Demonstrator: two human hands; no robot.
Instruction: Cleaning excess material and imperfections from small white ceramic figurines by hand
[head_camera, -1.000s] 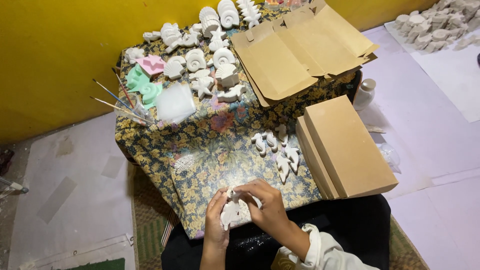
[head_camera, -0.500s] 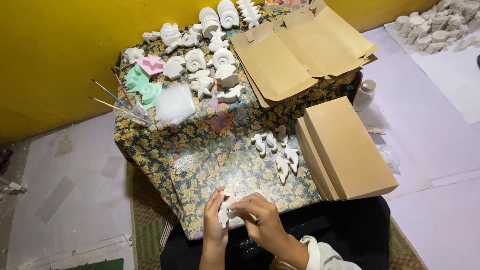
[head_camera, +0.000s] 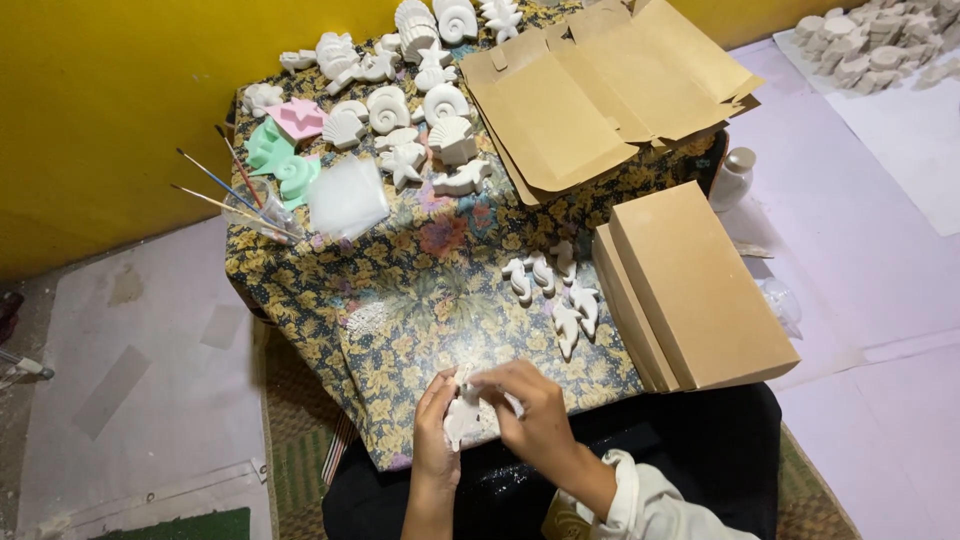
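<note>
Now 2 hands (head_camera: 500, 415), 1 plaster fig. (head_camera: 462, 418)

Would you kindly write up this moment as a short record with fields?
Left hand: holds a small white plaster figure from below
Right hand: fingers on the figure's top
Surface: floral cloth
Near the hands: white figures lying beside two closed brown boxes
Far side: plaster shells and starfish, green moulds, pink mould, brushes, flat cardboard
</note>
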